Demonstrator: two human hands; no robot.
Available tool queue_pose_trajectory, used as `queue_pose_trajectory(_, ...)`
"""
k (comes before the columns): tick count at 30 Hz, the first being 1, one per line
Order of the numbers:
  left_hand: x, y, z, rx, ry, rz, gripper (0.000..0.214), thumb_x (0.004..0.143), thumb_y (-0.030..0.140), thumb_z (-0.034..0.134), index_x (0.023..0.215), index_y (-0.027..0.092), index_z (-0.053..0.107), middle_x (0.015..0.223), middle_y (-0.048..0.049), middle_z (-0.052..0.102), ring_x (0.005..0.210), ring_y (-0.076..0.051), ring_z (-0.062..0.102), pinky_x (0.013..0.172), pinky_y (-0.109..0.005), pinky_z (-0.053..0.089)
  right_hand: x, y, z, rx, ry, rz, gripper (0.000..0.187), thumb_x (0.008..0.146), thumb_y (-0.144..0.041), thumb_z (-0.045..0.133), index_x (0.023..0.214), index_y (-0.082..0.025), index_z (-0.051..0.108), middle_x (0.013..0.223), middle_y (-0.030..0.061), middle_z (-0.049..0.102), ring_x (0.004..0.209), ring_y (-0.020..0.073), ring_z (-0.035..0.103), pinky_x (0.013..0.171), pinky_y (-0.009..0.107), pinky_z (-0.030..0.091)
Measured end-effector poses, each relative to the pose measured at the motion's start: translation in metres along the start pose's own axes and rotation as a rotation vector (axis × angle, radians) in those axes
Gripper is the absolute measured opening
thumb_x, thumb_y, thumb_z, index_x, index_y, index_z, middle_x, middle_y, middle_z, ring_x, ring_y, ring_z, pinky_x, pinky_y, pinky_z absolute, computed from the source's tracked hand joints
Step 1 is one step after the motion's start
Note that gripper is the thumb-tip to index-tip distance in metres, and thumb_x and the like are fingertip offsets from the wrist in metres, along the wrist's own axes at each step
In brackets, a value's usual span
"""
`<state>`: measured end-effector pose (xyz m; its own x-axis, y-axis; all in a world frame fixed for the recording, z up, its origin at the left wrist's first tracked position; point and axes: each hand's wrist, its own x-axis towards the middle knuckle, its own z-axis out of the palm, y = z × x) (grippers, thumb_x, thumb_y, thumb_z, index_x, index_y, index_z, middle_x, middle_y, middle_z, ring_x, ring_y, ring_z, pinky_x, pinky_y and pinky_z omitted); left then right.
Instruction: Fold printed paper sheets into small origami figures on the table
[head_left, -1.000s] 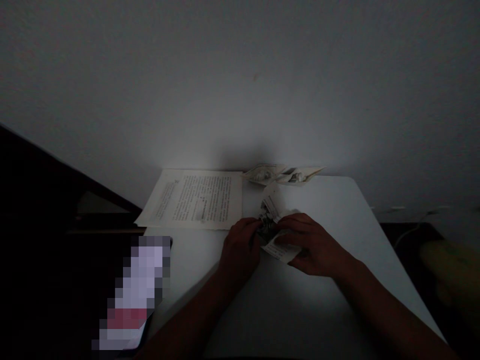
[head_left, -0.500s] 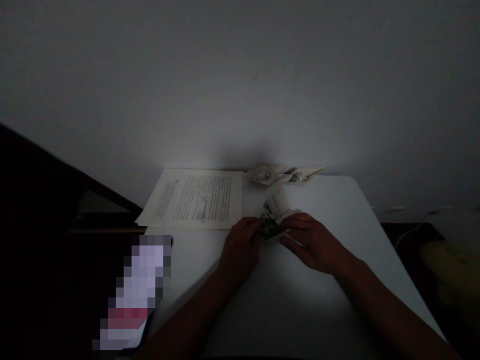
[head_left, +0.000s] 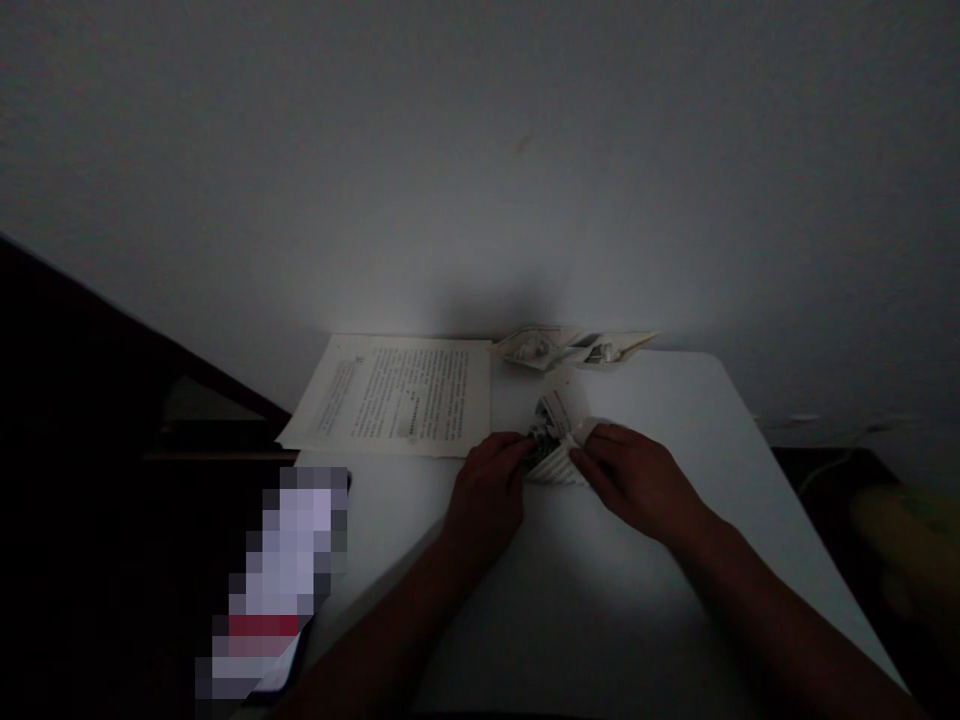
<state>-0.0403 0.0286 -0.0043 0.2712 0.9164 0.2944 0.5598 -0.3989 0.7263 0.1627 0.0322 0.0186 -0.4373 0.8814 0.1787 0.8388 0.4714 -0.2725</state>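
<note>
A piece of folded printed paper sits between my two hands over the white table. My left hand is closed on its left side, fingertips pressed to the dark printed part. On the right, my right hand pinches the paper's other side between thumb and fingers. One pale corner of the paper points up and away from me. Behind it, against the wall, stand folded paper shapes with open, pointed forms. Dim light blurs the finer folds.
Flat printed sheets lie at the table's back left, touching the wall side. A phone with a lit, pixelated screen lies at the left edge. The grey wall rises directly behind the table. Something yellowish is blurred at the right.
My right hand has shifted slightly right, its fingers closing on the paper's right side. More of the paper's printed lower part now shows. The whole view has shifted a little.
</note>
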Motion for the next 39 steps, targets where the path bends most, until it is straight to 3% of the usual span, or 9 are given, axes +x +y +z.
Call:
queue_pose_trajectory(7,-0.002,0.007,0.001,0.075,0.088,-0.003,0.042,0.076,0.000,0.045,0.113,0.016,0.057,0.120,-0.0115,0.053,0.108,-0.022,0.053,0.095,-0.041,0.046,0.001,-0.001,0.000,0.007,-0.012,0.069,0.030,0.093,-0.031,0.041,0.074,-0.019,0.061,0.079,0.0056,0.059,0.076,0.0183,0.059,0.069,0.031,0.048)
queue_pose_trajectory(10,-0.006,0.016,0.005,0.125,0.097,0.074,0.042,0.076,0.002,0.045,0.116,0.013,0.053,0.120,-0.0138,0.051,0.108,-0.023,0.051,0.094,-0.041,0.046,0.001,-0.004,-0.002,-0.034,-0.020,0.133,0.032,0.093,-0.032,0.040,0.073,-0.019,0.061,0.083,0.0047,0.060,0.075,0.0168,0.060,0.066,0.029,0.046)
queue_pose_trajectory(12,-0.009,0.024,0.009,0.155,0.056,0.159,0.041,0.078,0.005,0.045,0.119,0.012,0.051,0.120,-0.0144,0.051,0.109,-0.024,0.050,0.095,-0.041,0.044,0.002,-0.005,-0.004,-0.070,-0.038,0.187,0.033,0.093,-0.033,0.040,0.072,-0.019,0.061,0.084,0.0040,0.060,0.073,0.0157,0.060,0.064,0.028,0.044)
queue_pose_trajectory(15,-0.014,0.033,0.015,0.230,-0.117,0.243,0.046,0.080,0.012,0.048,0.126,0.009,0.046,0.127,-0.0159,0.049,0.117,-0.028,0.045,0.099,-0.044,0.040,0.003,-0.005,-0.005,-0.082,-0.068,0.238,0.036,0.094,-0.035,0.038,0.071,-0.019,0.061,0.082,0.0030,0.060,0.070,0.0143,0.060,0.062,0.026,0.041)
queue_pose_trajectory(20,-0.020,0.037,0.019,0.377,-0.231,0.167,0.049,0.084,0.019,0.045,0.132,0.008,0.041,0.135,-0.0152,0.047,0.123,-0.030,0.041,0.101,-0.047,0.034,0.002,-0.003,-0.003,-0.132,-0.080,0.289,0.039,0.092,-0.038,0.038,0.065,-0.020,0.059,0.071,0.0025,0.062,0.066,0.0164,0.059,0.061,0.028,0.038)
queue_pose_trajectory(39,-0.021,0.038,0.016,0.386,-0.279,0.079,0.052,0.084,0.019,0.043,0.134,0.009,0.039,0.141,-0.0150,0.042,0.131,-0.029,0.035,0.103,-0.048,0.031,0.007,-0.006,-0.005,-0.130,-0.155,0.379,0.033,0.092,-0.033,0.037,0.074,-0.019,0.060,0.077,0.0060,0.067,0.073,0.0204,0.062,0.066,0.030,0.040)
